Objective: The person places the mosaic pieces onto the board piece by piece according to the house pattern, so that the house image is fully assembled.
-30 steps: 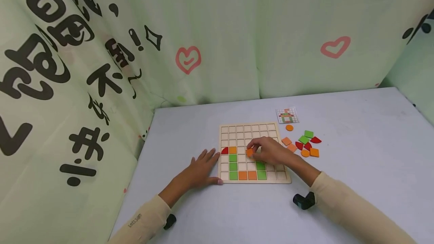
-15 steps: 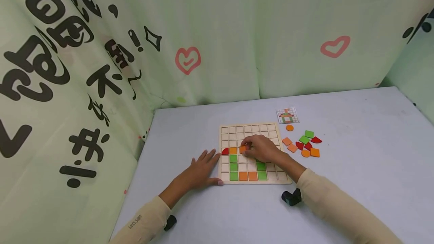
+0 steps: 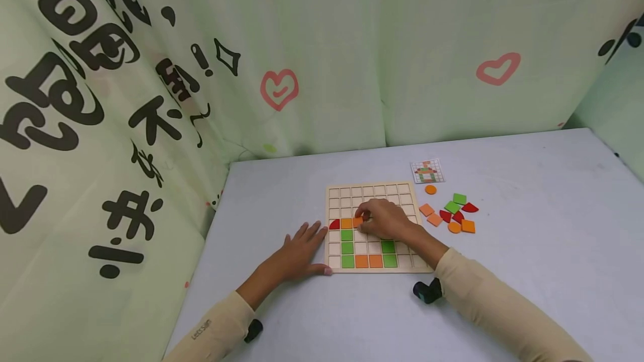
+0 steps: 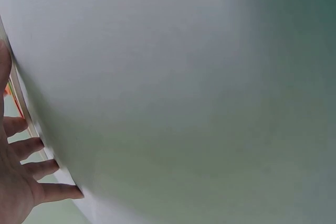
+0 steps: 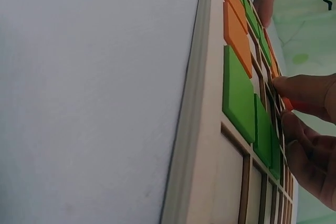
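My right hand (image 3: 386,220) pinches an orange square tile (image 3: 357,222) over the wooden grid board (image 3: 369,190), beside a lighter orange tile (image 3: 346,223) in the same row. In the right wrist view, the pinched tile (image 5: 287,103) shows between thumb and fingers, partly hidden. My left hand (image 3: 300,253) lies with straight, spread fingers at the board's left edge, its thumb near the front corner. A red quarter-round tile (image 3: 334,224) sits at the left of that row. Green tiles (image 3: 347,248) fill two columns below, with orange tiles (image 3: 368,261) between them in the front row.
Right of the board lie loose green squares (image 3: 453,206), red quarter-rounds (image 3: 470,208), orange squares (image 3: 468,226) and orange discs (image 3: 430,189). A small pattern card (image 3: 427,171) lies behind them. A printed curtain (image 3: 332,60) hangs behind the white table (image 3: 533,250).
My right hand has moved left across the board with the orange tile, to beside the lighter orange tile. The left hand has stayed in place.
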`<state>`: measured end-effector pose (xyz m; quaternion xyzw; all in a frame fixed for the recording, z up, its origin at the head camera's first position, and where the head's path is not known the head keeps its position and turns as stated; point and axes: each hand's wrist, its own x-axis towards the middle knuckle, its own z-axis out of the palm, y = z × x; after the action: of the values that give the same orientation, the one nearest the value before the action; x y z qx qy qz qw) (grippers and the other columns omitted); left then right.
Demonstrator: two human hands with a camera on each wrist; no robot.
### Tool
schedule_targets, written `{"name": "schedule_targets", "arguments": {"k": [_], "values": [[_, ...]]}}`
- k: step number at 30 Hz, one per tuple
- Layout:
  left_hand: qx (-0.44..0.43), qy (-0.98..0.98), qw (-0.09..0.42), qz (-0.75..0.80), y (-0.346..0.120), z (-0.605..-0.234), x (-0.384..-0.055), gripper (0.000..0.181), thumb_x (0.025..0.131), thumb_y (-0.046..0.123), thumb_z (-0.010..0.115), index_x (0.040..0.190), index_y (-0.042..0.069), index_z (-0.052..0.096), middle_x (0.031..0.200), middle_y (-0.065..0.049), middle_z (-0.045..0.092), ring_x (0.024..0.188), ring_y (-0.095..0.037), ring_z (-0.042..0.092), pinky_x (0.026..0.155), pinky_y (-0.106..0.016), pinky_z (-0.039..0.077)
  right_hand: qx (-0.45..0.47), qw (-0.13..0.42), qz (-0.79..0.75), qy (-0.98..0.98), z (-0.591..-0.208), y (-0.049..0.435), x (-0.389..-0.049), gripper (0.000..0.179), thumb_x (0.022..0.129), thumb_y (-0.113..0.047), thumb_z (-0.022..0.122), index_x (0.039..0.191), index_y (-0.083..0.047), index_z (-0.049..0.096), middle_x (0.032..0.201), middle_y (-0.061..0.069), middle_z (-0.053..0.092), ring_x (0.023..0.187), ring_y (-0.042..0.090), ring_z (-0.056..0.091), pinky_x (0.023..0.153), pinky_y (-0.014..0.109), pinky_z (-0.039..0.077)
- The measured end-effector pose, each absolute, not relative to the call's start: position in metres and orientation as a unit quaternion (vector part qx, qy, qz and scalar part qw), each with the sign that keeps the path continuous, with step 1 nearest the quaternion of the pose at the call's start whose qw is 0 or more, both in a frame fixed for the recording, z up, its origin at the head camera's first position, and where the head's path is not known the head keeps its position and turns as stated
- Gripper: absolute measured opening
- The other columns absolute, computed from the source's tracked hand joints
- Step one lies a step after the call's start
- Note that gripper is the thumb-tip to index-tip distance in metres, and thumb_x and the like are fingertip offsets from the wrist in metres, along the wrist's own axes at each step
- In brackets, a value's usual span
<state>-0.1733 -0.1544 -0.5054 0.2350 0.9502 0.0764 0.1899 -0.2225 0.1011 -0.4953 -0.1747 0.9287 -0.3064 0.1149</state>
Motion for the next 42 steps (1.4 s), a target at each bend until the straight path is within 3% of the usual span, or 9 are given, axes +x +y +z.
{"name": "schedule_targets", "arguments": {"k": [13, 20, 28, 37, 42], "values": [[0.240, 0.950, 0.183, 0.077, -0.154, -0.503, -0.174, 0.101, 0.083, 0.067, 0.068, 0.160, 0.019, 0.027, 0.167, -0.009, 0.024, 0.154, -0.039, 0.020, 0.109, -0.073, 0.030, -0.155, 0.121, -0.299, 0.934, -0.493, 0.104, -0.223, 0.020, 0.086, -0.017, 0.079, 0.105, -0.010, 0.075, 0.093, 0.001, 0.070, 0.084, 0.016, 0.060, 0.078, 0.037, 0.050], [0.237, 0.952, 0.181, 0.073, -0.156, -0.506, -0.173, 0.101, 0.082, 0.067, 0.069, 0.160, 0.018, 0.027, 0.167, -0.009, 0.025, 0.153, -0.039, 0.021, 0.108, -0.073, 0.031, -0.154, 0.127, -0.311, 0.929, -0.496, 0.101, -0.222, 0.022, 0.086, -0.016, 0.078, 0.106, -0.008, 0.075, 0.091, 0.001, 0.071, 0.080, 0.016, 0.059, 0.072, 0.032, 0.049], [0.235, 0.952, 0.181, 0.075, -0.155, -0.505, -0.172, 0.101, 0.082, 0.067, 0.068, 0.160, 0.019, 0.027, 0.167, -0.008, 0.024, 0.154, -0.039, 0.020, 0.109, -0.073, 0.031, -0.155, 0.123, -0.303, 0.932, -0.495, 0.101, -0.222, 0.022, 0.085, -0.018, 0.079, 0.105, -0.009, 0.075, 0.092, 0.001, 0.071, 0.081, 0.016, 0.060, 0.074, 0.034, 0.050], [0.230, 0.953, 0.185, 0.073, -0.155, -0.508, -0.172, 0.101, 0.082, 0.068, 0.068, 0.161, 0.020, 0.026, 0.167, -0.007, 0.024, 0.154, -0.038, 0.019, 0.109, -0.073, 0.030, -0.196, 0.125, -0.324, 0.917, -0.495, 0.111, -0.218, 0.028, 0.090, -0.024, 0.076, 0.114, -0.010, 0.073, 0.098, -0.001, 0.071, 0.088, 0.014, 0.060, 0.081, 0.036, 0.051], [0.230, 0.954, 0.182, 0.071, -0.155, -0.511, -0.173, 0.101, 0.082, 0.068, 0.068, 0.161, 0.022, 0.025, 0.168, -0.007, 0.023, 0.154, -0.038, 0.018, 0.109, -0.072, 0.030, -0.219, 0.125, -0.348, 0.903, -0.496, 0.130, -0.215, 0.026, 0.092, -0.022, 0.072, 0.115, -0.011, 0.072, 0.096, -0.003, 0.070, 0.083, 0.012, 0.058, 0.075, 0.030, 0.049]]}}
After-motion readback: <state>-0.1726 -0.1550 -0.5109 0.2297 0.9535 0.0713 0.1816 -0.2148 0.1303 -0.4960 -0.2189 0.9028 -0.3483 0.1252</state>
